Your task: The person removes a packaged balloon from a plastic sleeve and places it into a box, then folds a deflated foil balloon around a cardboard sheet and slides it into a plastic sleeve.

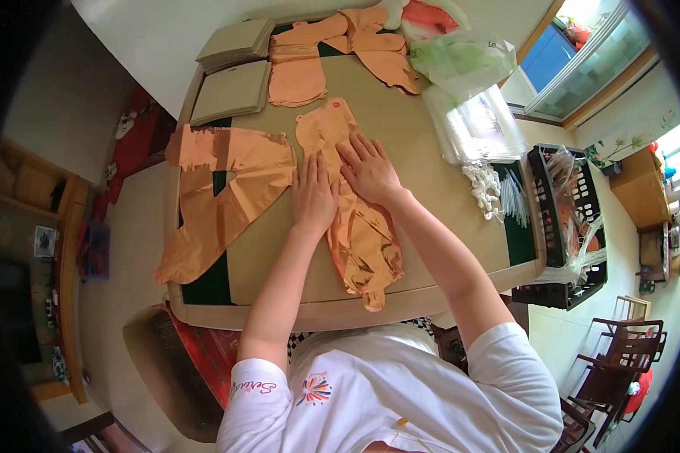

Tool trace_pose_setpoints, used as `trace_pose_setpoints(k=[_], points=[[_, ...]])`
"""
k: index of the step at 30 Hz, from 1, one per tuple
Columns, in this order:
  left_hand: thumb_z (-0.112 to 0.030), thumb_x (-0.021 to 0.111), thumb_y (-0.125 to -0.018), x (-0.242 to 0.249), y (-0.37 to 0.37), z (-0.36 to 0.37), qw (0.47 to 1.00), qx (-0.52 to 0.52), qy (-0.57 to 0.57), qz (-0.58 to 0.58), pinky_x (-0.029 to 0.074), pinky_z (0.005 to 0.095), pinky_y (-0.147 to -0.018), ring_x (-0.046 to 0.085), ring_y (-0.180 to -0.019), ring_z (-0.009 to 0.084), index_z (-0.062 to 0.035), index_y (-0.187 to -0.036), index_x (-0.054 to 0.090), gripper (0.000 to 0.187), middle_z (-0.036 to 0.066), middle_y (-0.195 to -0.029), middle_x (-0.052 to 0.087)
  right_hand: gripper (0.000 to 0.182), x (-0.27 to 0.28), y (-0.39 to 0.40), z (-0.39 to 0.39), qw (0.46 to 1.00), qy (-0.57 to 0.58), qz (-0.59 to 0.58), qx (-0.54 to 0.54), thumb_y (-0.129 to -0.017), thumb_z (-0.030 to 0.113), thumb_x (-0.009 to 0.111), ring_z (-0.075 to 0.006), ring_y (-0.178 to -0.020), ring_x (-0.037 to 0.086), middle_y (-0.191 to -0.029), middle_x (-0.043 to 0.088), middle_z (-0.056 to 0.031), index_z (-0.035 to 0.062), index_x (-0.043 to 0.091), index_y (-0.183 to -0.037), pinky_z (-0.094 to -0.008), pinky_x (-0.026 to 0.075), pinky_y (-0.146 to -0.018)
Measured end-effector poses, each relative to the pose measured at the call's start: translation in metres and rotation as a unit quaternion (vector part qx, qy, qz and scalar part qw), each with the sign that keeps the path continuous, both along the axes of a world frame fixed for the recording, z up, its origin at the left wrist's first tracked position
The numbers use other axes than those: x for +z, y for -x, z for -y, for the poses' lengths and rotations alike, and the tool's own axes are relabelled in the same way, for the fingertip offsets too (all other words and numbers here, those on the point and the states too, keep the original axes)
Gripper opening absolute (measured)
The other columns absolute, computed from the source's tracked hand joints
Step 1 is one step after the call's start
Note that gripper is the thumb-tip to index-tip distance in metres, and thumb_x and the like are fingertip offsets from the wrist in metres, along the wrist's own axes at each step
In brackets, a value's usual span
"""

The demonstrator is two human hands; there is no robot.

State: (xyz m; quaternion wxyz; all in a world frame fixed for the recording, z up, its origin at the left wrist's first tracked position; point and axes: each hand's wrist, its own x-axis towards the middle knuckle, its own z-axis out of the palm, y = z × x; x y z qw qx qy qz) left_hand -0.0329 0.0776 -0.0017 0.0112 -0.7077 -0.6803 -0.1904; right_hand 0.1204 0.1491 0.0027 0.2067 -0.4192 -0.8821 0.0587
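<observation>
A long rose-gold foil piece [366,241] lies flat down the middle of the table, with a small red dot near its top end. My left hand [314,192] rests palm down on its left edge, fingers stretched forward. Just to the right, my right hand [372,172] lies flat on the same foil with its fingers spread. Another foil piece [238,189] lies left of my left hand, its right end close to my fingers. More flat foil pieces [298,72] are at the far side of the table.
Two stacks of grey-brown sheets [230,90] sit at the back left. Clear plastic bags [480,124], a green-white bag [461,60], white tangled pieces [482,189] and thin sticks [514,198] are on the right. A black crate [555,283] stands beyond the right edge.
</observation>
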Motion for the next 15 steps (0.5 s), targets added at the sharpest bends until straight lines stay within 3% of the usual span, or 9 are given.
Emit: trace_pose_setpoints(k=[10,15], points=[[-0.035,0.054,-0.093,-0.0012,0.0021,-0.0020,1.000,0.024,-0.001,-0.017,0.025,0.0496,-0.112,0.031,-0.138,0.0355,0.0020,-0.137,0.042,0.059,0.022,-0.145,0.037,0.047,-0.0040,-0.0008,0.0008,1.000,-0.023,-0.013,-0.002,-0.095,0.032,0.048,-0.0346,-0.136,0.034,-0.146,0.039,-0.0192,0.0127,0.045,-0.137,-0.0486,0.027,-0.112],[-0.035,0.050,-0.095,-0.0036,0.0020,0.0072,1.000,0.008,0.000,-0.024,0.020,0.0499,-0.114,0.027,-0.140,0.0350,0.0011,-0.139,0.040,0.058,0.022,-0.147,0.035,0.045,-0.0044,-0.0004,-0.0008,0.999,-0.037,-0.032,0.006,-0.094,0.033,0.048,-0.0346,-0.135,0.035,-0.143,0.041,-0.0211,0.0095,0.049,-0.134,-0.0484,0.028,-0.110]])
